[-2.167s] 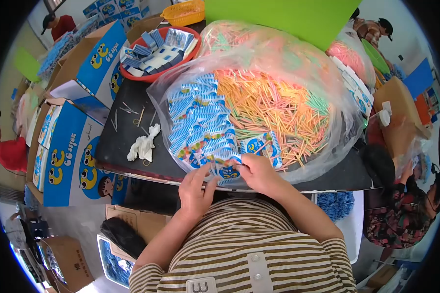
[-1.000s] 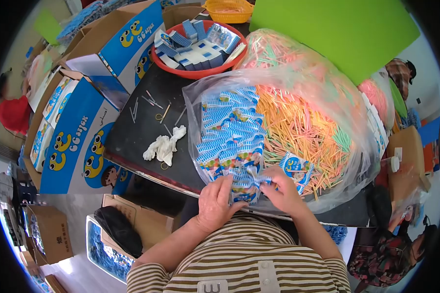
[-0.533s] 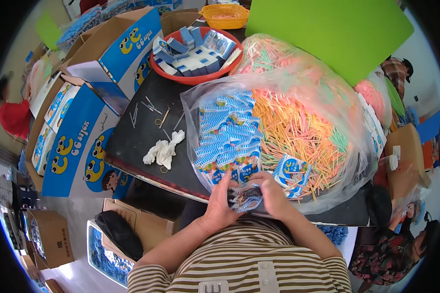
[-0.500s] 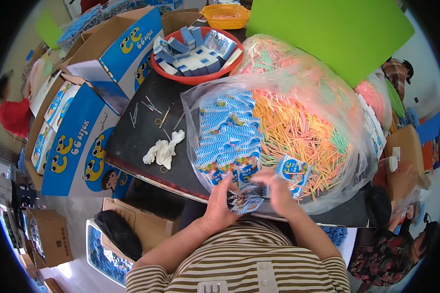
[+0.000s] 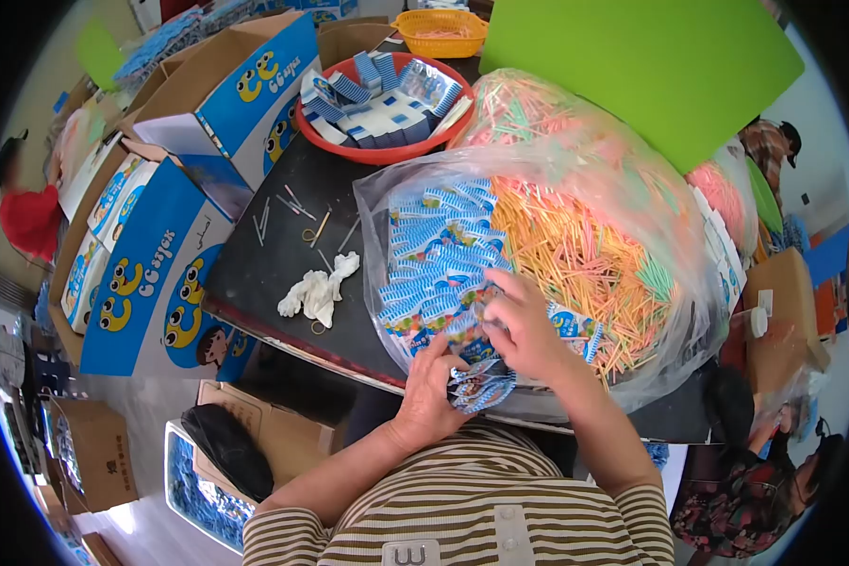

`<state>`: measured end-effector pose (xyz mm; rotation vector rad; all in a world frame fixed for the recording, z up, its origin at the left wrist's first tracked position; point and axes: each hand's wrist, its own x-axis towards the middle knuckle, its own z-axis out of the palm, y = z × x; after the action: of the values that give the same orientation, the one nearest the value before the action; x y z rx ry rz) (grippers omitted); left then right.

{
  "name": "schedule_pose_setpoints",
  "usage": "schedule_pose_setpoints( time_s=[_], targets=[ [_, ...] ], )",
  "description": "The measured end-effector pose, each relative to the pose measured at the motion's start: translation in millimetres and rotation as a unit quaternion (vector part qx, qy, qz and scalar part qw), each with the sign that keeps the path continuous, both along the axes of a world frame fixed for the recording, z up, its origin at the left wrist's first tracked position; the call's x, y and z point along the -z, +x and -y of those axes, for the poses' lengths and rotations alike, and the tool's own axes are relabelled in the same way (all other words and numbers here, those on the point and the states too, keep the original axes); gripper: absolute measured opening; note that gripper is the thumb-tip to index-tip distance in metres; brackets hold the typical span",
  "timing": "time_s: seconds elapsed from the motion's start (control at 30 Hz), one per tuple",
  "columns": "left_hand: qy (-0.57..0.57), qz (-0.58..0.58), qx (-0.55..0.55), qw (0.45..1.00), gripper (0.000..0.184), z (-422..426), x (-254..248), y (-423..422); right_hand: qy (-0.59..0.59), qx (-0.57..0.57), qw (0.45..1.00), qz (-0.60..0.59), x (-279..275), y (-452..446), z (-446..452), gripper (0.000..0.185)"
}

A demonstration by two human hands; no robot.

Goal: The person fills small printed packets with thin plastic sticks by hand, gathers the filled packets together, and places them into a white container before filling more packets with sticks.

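My left hand (image 5: 427, 394) is closed round a bunch of small blue-and-white striped packets (image 5: 482, 387) at the table's front edge. Just above it, the bent fingers of my right hand (image 5: 530, 330) pinch a printed packet (image 5: 466, 327), partly blurred. Both hands are at the mouth of a clear plastic bag (image 5: 373, 222). Inside the bag, a layer of similar packets (image 5: 443, 247) covers the left side. Thin pastel sticks (image 5: 575, 241), orange, pink and green, fill the rest. One loose packet (image 5: 575, 327) lies on the sticks beside my right wrist, partly hidden by it.
A red basin (image 5: 382, 151) of folded packets stands behind the bag, with a yellow basket (image 5: 439, 45) farther back. Crumpled tissue (image 5: 319, 291) and a few loose sticks lie on the black table (image 5: 264, 274). Blue printed cartons (image 5: 151, 283) stand left. Other people work at both sides.
My right hand has moved up and left over the packet layer and now pinches a packet. My left hand keeps its bunch near the same place.
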<state>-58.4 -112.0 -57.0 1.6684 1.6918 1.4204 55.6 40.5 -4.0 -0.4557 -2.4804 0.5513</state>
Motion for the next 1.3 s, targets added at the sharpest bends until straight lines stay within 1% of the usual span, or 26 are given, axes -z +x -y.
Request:
schedule_pose_setpoints(
  time_s=[0.03,0.1,0.13,0.23,0.27,0.33,0.37,0.43,0.47,0.53,0.57,0.63,0.67,0.7,0.8,0.83,0.87,0.9,0.93,0.97,1.07,1.13,1.17,1.23,1.27,1.3],
  targets=[
    [-0.010,-0.007,0.003,1.000,0.064,1,0,0,-0.001,0.003,1.000,-0.002,1,-2,-5,0.020],
    [-0.004,-0.024,-0.002,1.000,0.066,0,-3,-1,0.032,0.037,0.995,0.090,4,-4,-14,0.020],
    [0.003,-0.036,-0.010,0.999,0.068,-2,-5,-2,0.041,0.052,0.993,0.100,3,-2,-14,0.022],
    [0.003,-0.034,-0.003,0.999,0.069,-2,-4,-3,0.057,0.023,0.995,0.080,-7,8,0,0.023],
    [0.002,-0.031,-0.005,1.000,0.069,-1,-4,-4,0.038,0.016,0.998,0.040,-8,13,8,0.023],
    [0.027,0.008,0.026,0.999,0.063,-3,-4,-4,-0.197,-0.052,0.978,-0.043,-3,29,19,0.022],
    [0.058,-0.027,0.007,0.998,0.062,-3,-5,-3,-0.287,-0.073,0.949,-0.108,18,39,25,0.025],
    [0.063,-0.015,0.031,0.997,0.067,-2,-3,-2,-0.446,-0.019,0.869,-0.216,26,35,46,0.036],
    [0.040,-0.029,0.033,0.998,0.078,-1,-5,0,-0.546,-0.009,0.804,-0.234,23,35,50,0.047],
    [0.001,-0.026,0.011,1.000,0.088,3,-4,4,-0.561,0.058,0.799,-0.208,28,29,50,0.045],
    [-0.004,-0.031,0.010,0.999,0.096,2,8,4,-0.603,0.092,0.777,-0.155,23,28,53,0.040],
    [0.030,-0.029,0.010,0.999,0.099,-1,0,3,-0.433,0.063,0.891,-0.122,18,23,59,0.035],
    [0.062,-0.024,0.008,0.998,0.103,-1,-3,3,-0.469,0.033,0.874,-0.126,8,27,64,0.035],
    [0.078,-0.023,0.016,0.997,0.109,1,-2,3,-0.468,0.030,0.874,-0.125,3,29,66,0.035],
    [0.064,0.008,0.042,0.997,0.112,2,20,6,-0.429,-0.100,0.887,-0.136,-1,38,66,0.049],
    [0.015,0.027,0.014,0.999,0.114,4,2,8,-0.408,-0.063,0.902,-0.123,9,40,62,0.053],
    [0.018,0.025,0.016,0.999,0.114,5,-5,8,-0.385,-0.026,0.916,-0.111,19,42,57,0.058],
    [-0.022,-0.013,0.037,0.999,0.120,5,-9,5,-0.428,-0.010,0.894,-0.133,19,42,56,0.060],
    [-0.066,-0.047,0.058,0.995,0.126,7,-10,4,-0.428,-0.009,0.894,-0.134,17,43,56,0.060],
    [-0.039,-0.010,0.103,0.994,0.128,5,-10,1,-0.441,-0.020,0.888,-0.126,13,44,57,0.057],
    [-0.013,0.016,0.115,0.993,0.129,7,-2,-2,-0.448,-0.045,0.881,-0.141,23,40,55,0.052],
    [-0.007,0.039,0.146,0.989,0.130,5,-3,-3,-0.530,0.025,0.830,-0.169,39,33,58,0.057],
    [-0.019,0.025,0.143,0.989,0.129,5,-3,-3,-0.548,-0.001,0.824,-0.142,41,35,59,0.063],
    [-0.046,0.024,0.155,0.987,0.127,2,-1,-1,-0.599,0.000,0.785,-0.156,30,28,70,0.064],
    [-0.006,0.020,0.178,0.984,0.126,0,-3,-2,-0.584,0.012,0.797,-0.152,30,26,72,0.066],
    [0.034,0.015,0.200,0.979,0.124,-2,-12,-3,-0.495,-0.008,0.856,-0.150,21,23,74,0.066]
  ],
)
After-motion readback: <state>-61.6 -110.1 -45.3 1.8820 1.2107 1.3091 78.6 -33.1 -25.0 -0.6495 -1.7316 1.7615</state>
